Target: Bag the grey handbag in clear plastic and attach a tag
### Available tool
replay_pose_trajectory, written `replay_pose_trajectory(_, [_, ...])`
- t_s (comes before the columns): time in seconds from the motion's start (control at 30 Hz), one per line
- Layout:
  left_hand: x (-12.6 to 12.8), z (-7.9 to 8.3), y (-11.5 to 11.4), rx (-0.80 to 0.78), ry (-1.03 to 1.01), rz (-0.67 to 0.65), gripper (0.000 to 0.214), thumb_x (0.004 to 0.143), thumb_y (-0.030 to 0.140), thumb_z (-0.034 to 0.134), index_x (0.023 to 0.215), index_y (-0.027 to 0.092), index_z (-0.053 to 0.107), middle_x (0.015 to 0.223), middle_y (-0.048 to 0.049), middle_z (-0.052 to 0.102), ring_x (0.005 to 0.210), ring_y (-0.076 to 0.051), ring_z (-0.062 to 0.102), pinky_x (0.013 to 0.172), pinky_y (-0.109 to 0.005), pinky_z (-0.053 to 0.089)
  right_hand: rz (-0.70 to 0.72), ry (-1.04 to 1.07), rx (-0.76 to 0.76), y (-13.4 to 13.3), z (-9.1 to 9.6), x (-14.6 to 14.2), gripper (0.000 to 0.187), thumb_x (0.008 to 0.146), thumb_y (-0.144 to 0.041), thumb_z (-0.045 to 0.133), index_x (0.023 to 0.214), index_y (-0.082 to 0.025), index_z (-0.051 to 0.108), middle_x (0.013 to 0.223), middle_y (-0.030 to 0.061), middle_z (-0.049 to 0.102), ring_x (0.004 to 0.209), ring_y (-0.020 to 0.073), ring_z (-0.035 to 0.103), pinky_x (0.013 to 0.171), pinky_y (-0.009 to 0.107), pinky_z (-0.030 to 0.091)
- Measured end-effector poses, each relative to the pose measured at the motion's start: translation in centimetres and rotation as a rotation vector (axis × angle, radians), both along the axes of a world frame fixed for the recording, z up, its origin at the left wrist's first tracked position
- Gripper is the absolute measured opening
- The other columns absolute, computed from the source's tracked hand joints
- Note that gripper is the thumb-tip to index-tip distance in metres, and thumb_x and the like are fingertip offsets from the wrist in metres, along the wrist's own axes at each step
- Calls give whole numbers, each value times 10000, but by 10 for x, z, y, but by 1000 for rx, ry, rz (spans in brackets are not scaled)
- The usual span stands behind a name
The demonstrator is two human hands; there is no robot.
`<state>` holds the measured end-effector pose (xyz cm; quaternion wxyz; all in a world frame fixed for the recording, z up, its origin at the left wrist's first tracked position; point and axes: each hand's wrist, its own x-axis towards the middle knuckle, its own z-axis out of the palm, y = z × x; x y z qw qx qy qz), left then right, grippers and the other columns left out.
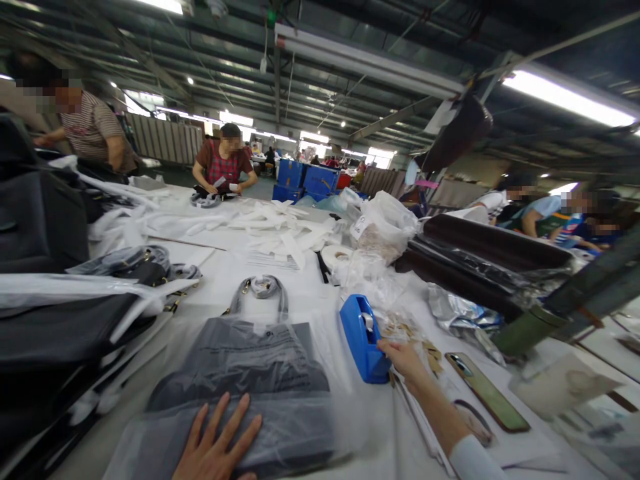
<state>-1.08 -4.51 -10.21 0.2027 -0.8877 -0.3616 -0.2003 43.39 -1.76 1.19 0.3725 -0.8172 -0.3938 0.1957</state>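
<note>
A dark handbag (pixel 250 373) lies in a clear printed plastic bag on the white table, its wrapped handle (pixel 261 288) sticking out at the far end. My left hand (pixel 217 437) rests flat on the near part of the plastic, fingers spread. To the right stands a blue tape dispenser (pixel 361 337) with a small tape roll (pixel 368 322) in it. At the dispenser's near end, the fingers of my right hand (pixel 400 357) are pinched together, apparently on the tape's end; the clear tape itself barely shows.
Black bags (pixel 65 327) with white wrapping are piled at the left. White strips (pixel 280 223) cover the table's far part. Right of the dispenser lie a phone (pixel 487 390), crumpled plastic (pixel 383 227) and dark rolls (pixel 495 247). A co-worker (pixel 225 160) stands across the table.
</note>
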Motion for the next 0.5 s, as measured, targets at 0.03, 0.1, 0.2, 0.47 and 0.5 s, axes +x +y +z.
replay_pose_trajectory(0.03, [0, -1, 0, -3, 0, 4, 680, 772, 547, 616, 1407, 442, 396, 1405, 16, 549, 1359, -348, 287, 1130, -525, 88, -8, 17, 16, 0, -1, -1, 387, 644, -498, 589, 640, -143, 744, 607, 78, 721, 647, 235, 658, 613, 336, 491])
replay_pose_trajectory(0.1, [0, -2, 0, -8, -3, 5, 676, 774, 542, 613, 1406, 441, 398, 1407, 15, 547, 1348, -346, 309, 1127, -524, 102, -32, 32, 56, -3, 2, -3, 405, 639, -506, 585, 661, -137, 750, 660, 99, 740, 688, 253, 675, 650, 354, 509])
replay_pose_trajectory(0.2, [1, 0, 1, -5, -10, -9, 683, 769, 528, 617, 1409, 436, 397, 1397, 8, 556, 1359, -349, 292, 1129, -530, 97, -79, -6, 125, -14, 12, -8, 436, 647, -541, 587, 722, -150, 764, 828, 122, 767, 852, 290, 686, 801, 396, 517])
replay_pose_trajectory(0.47, [2, 6, 0, 14, -36, -28, 627, 762, 530, 619, 1363, 411, 482, 1352, -5, 592, 1361, -344, 273, 1149, -522, 50, -118, -8, 78, -75, 4, -35, 496, 671, -621, 585, 768, -165, 754, 811, 110, 757, 812, 287, 692, 709, 374, 543])
replay_pose_trajectory(0.5, [2, 7, 0, 16, -42, -32, 623, 763, 528, 619, 1359, 407, 488, 1349, -7, 594, 1365, -343, 268, 1151, -518, 48, -122, 21, 57, -79, -4, -37, 515, 675, -639, 557, 733, -160, 737, 701, 99, 736, 697, 263, 685, 614, 351, 535])
